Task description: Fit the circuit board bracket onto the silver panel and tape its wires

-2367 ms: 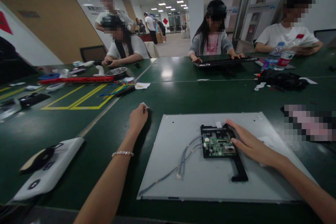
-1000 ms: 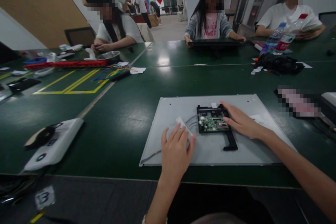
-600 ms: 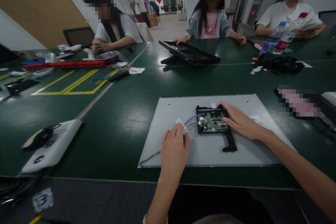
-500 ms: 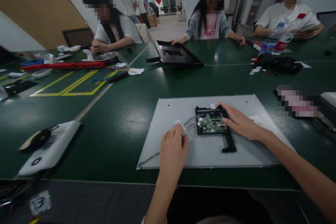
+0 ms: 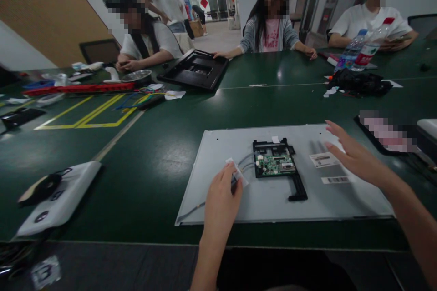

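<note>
A flat light-grey display panel (image 5: pixel 273 207) lies on the green table before me. On it rests a black plastic bracket (image 5: pixel 300 188) carrying a green circuit board (image 5: pixel 275 165). Grey cables (image 5: pixel 246 160) run leftward from the board into my left hand (image 5: pixel 223 198). That hand is closed on the cables at a piece of white tape (image 5: pixel 241 173); the fingers hide part of them. Over the panel's right side is my right hand (image 5: pixel 358 157), fingers apart and holding nothing, beside a white label (image 5: pixel 323 159). A lower barcode label (image 5: pixel 336 180) also shows.
Across the table a co-worker's hand (image 5: pixel 221 54) touches a black frame (image 5: pixel 196 69). To the left is a white device (image 5: pixel 73 200) bearing a dark rounded object (image 5: pixel 43 189). At right lie a phone (image 5: pixel 385 134), a black plastic bag (image 5: pixel 358 82) and bottles (image 5: pixel 370 52).
My right hand has let go of the bracket and moved right, fingers spread. My left hand keeps its grip on the cables. Across the table, the black frame has shifted left and turned.
</note>
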`<action>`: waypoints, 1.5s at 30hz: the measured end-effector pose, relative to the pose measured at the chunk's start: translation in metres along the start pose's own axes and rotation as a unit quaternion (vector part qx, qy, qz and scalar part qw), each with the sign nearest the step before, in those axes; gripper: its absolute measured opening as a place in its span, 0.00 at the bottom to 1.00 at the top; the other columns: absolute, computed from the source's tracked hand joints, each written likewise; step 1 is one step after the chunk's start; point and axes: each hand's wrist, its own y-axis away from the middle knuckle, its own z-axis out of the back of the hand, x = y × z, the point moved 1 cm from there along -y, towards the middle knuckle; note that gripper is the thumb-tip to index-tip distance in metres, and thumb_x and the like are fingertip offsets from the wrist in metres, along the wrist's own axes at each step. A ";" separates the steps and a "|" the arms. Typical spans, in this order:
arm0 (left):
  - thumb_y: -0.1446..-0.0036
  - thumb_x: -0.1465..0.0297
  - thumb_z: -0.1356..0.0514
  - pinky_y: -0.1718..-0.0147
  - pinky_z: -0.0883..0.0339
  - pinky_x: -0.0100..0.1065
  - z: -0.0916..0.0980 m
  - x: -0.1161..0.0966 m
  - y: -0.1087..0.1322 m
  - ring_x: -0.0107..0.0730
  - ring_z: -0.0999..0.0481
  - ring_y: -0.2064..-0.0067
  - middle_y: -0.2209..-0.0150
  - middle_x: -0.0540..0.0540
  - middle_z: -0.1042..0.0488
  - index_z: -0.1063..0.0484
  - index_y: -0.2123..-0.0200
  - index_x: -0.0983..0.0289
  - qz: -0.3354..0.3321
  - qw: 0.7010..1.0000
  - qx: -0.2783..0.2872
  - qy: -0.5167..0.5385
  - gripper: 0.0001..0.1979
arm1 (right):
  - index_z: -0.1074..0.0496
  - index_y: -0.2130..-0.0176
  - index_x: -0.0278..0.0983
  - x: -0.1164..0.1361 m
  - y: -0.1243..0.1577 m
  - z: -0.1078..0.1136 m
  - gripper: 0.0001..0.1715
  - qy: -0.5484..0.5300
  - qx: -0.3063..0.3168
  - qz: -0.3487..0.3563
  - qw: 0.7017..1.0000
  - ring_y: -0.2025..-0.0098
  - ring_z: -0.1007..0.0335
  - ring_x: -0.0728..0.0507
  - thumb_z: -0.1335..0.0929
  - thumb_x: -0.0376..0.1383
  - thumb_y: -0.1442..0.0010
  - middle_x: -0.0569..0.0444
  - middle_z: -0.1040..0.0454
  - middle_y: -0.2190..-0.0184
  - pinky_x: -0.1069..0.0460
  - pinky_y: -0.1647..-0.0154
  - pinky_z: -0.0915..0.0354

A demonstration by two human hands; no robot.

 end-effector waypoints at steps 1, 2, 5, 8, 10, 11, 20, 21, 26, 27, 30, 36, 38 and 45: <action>0.39 0.72 0.43 0.42 0.34 0.47 0.000 0.000 0.000 0.44 0.28 0.41 0.43 0.62 0.28 0.32 0.47 0.63 0.000 1.000 -0.001 0.002 0.17 | 0.58 0.29 0.45 -0.011 0.008 0.006 0.43 -0.006 -0.013 -0.039 0.999 0.30 0.51 0.31 0.41 0.56 0.34 0.43 0.48 0.30 0.34 0.33 0.51; 0.39 0.72 0.43 0.42 0.34 0.47 0.001 -0.001 0.001 0.44 0.28 0.41 0.43 0.62 0.28 0.31 0.47 0.63 0.000 1.000 -0.001 0.003 0.16 | 0.57 0.29 0.45 -0.021 0.018 0.011 0.44 -0.016 -0.018 -0.080 0.997 0.30 0.52 0.31 0.40 0.57 0.35 0.42 0.48 0.30 0.34 0.33 0.51; 0.39 0.72 0.43 0.42 0.35 0.48 0.003 -0.005 0.001 0.45 0.29 0.41 0.42 0.62 0.29 0.31 0.48 0.63 0.004 1.000 -0.002 0.012 0.15 | 0.54 0.30 0.49 -0.046 0.049 0.024 0.44 -0.084 -0.032 -0.174 0.981 0.30 0.52 0.32 0.38 0.58 0.37 0.45 0.48 0.30 0.37 0.32 0.52; 0.40 0.74 0.43 0.41 0.36 0.49 0.005 -0.009 -0.001 0.44 0.30 0.40 0.41 0.62 0.31 0.32 0.48 0.63 0.009 1.000 -0.007 0.028 0.16 | 0.50 0.31 0.55 -0.053 0.075 0.034 0.42 -0.133 -0.039 -0.222 0.965 0.30 0.52 0.35 0.35 0.57 0.39 0.53 0.45 0.30 0.40 0.30 0.57; 0.41 0.74 0.43 0.41 0.36 0.49 0.006 -0.011 -0.002 0.44 0.30 0.40 0.41 0.62 0.31 0.33 0.48 0.63 0.012 0.999 -0.015 0.039 0.17 | 0.47 0.33 0.58 -0.050 0.083 0.039 0.39 -0.185 -0.036 -0.227 0.955 0.30 0.50 0.37 0.34 0.56 0.39 0.57 0.42 0.32 0.42 0.30 0.57; 0.41 0.75 0.43 0.41 0.36 0.48 0.007 -0.012 -0.002 0.44 0.30 0.40 0.41 0.62 0.31 0.33 0.48 0.63 0.011 0.999 -0.021 0.044 0.17 | 0.46 0.33 0.58 -0.048 0.085 0.040 0.38 -0.222 -0.032 -0.223 0.948 0.31 0.48 0.38 0.35 0.56 0.39 0.57 0.40 0.32 0.42 0.31 0.55; 0.35 0.69 0.48 0.39 0.39 0.46 0.035 -0.012 0.005 0.42 0.32 0.38 0.41 0.63 0.31 0.36 0.42 0.64 0.008 0.992 -0.118 0.030 0.19 | 0.41 0.35 0.51 -0.063 0.076 0.037 0.32 -0.444 0.012 -0.184 0.877 0.32 0.44 0.41 0.36 0.50 0.36 0.53 0.36 0.35 0.51 0.34 0.44; 0.35 0.67 0.48 0.40 0.38 0.47 0.038 -0.009 0.008 0.44 0.32 0.39 0.41 0.63 0.31 0.36 0.41 0.64 0.026 0.993 -0.117 0.018 0.20 | 0.41 0.35 0.51 -0.065 0.075 0.036 0.33 -0.448 0.008 -0.183 0.875 0.32 0.44 0.41 0.36 0.50 0.36 0.53 0.36 0.35 0.50 0.34 0.44; 0.36 0.62 0.48 0.42 0.39 0.55 0.046 0.012 0.024 0.52 0.31 0.41 0.42 0.66 0.30 0.38 0.39 0.65 0.086 0.991 -0.090 -0.051 0.24 | 0.44 0.33 0.51 -0.066 0.075 0.031 0.37 -0.431 -0.012 -0.193 0.881 0.32 0.45 0.37 0.35 0.50 0.38 0.50 0.37 0.34 0.47 0.34 0.44; 0.36 0.62 0.48 0.42 0.39 0.57 0.046 0.016 0.026 0.53 0.31 0.40 0.42 0.67 0.31 0.38 0.39 0.65 0.091 0.990 -0.091 -0.059 0.25 | 0.45 0.33 0.51 -0.064 0.075 0.030 0.36 -0.425 -0.010 -0.194 0.884 0.32 0.45 0.37 0.36 0.50 0.37 0.49 0.38 0.33 0.46 0.34 0.44; 0.36 0.61 0.48 0.42 0.39 0.58 0.047 0.028 0.028 0.54 0.33 0.39 0.41 0.67 0.32 0.40 0.38 0.64 0.100 0.991 -0.084 -0.040 0.26 | 0.46 0.32 0.50 -0.059 0.076 0.029 0.37 -0.418 -0.021 -0.195 0.887 0.32 0.46 0.36 0.37 0.50 0.38 0.46 0.39 0.33 0.45 0.34 0.45; 0.37 0.60 0.47 0.40 0.39 0.54 0.052 0.050 0.024 0.52 0.36 0.36 0.35 0.67 0.40 0.46 0.34 0.65 0.142 0.984 -0.077 0.074 0.31 | 0.49 0.31 0.46 -0.044 0.076 0.023 0.40 -0.398 -0.028 -0.182 0.899 0.32 0.46 0.36 0.39 0.51 0.39 0.43 0.40 0.33 0.43 0.34 0.47; 0.38 0.59 0.46 0.42 0.36 0.52 0.054 0.058 0.021 0.51 0.34 0.37 0.34 0.67 0.42 0.46 0.33 0.63 0.163 0.978 -0.084 0.103 0.32 | 0.51 0.31 0.44 -0.034 0.075 0.019 0.41 -0.398 -0.039 -0.181 0.898 0.32 0.46 0.36 0.40 0.51 0.39 0.41 0.41 0.33 0.42 0.33 0.48; 0.40 0.59 0.45 0.45 0.33 0.51 0.066 0.088 0.003 0.54 0.31 0.40 0.35 0.68 0.40 0.42 0.35 0.65 0.187 0.968 -0.110 0.123 0.32 | 0.52 0.31 0.39 -0.008 0.070 0.001 0.42 -0.422 -0.039 -0.179 0.888 0.32 0.45 0.36 0.44 0.53 0.37 0.39 0.40 0.33 0.38 0.32 0.50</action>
